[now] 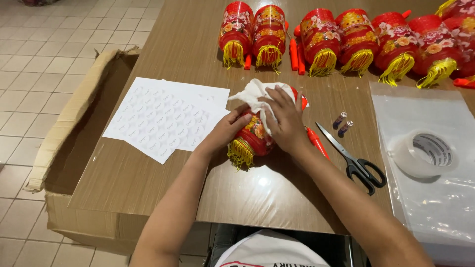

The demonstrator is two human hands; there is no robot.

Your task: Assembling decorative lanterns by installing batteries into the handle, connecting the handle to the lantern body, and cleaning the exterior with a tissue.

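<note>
The red paper lantern lies on its side in the middle of the wooden table, directly in front of the person. Its long axis runs from about 7 o'clock, where the yellow fringe points, up to about 1 o'clock, where the top is hidden under a white cloth.

The left hand comes from 8 o'clock and holds the side of the lantern with curved fingers, the thumb against the body. The right hand comes from 4 o'clock and lies flat over the cloth, fingers spread and pressing it on the lantern's upper part. Both hands touch the lantern, so neither one is nearer.

At 9 o'clock from the hands are white sticker sheets. At 3 o'clock lie black scissors, and further right a tape roll on a clear plastic bag. At 12 o'clock a row of finished lanterns lies along the far edge.
</note>
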